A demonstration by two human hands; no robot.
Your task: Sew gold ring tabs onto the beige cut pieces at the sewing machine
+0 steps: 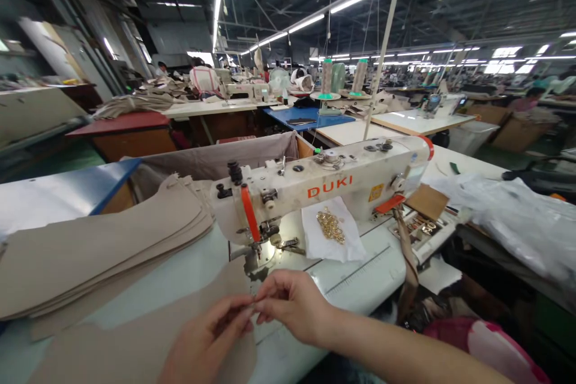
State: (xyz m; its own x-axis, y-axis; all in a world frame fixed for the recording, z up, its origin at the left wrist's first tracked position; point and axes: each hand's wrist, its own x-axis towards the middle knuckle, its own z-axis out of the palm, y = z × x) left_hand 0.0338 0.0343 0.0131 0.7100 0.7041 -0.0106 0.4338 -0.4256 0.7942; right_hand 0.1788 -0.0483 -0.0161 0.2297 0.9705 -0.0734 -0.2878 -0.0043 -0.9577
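Note:
My left hand [204, 342] and my right hand [292, 306] meet fingertip to fingertip just in front of the needle of a white DUKI sewing machine [333, 183]. Both are pinched on something small between them that I cannot make out. They hover over a tan cut piece [148, 330] lying on the machine table. A stack of the same tan pieces [99, 246] lies to the left. Behind the needle, a white cloth holds a small heap of gold metal rings [330, 225].
A grey fabric bin [211, 159] stands behind the machine. Clear plastic bags [513, 210] lie at the right, next to a brown card [427, 201] and a tray of small parts. Thread cones [327, 75] and other workers' tables fill the hall beyond.

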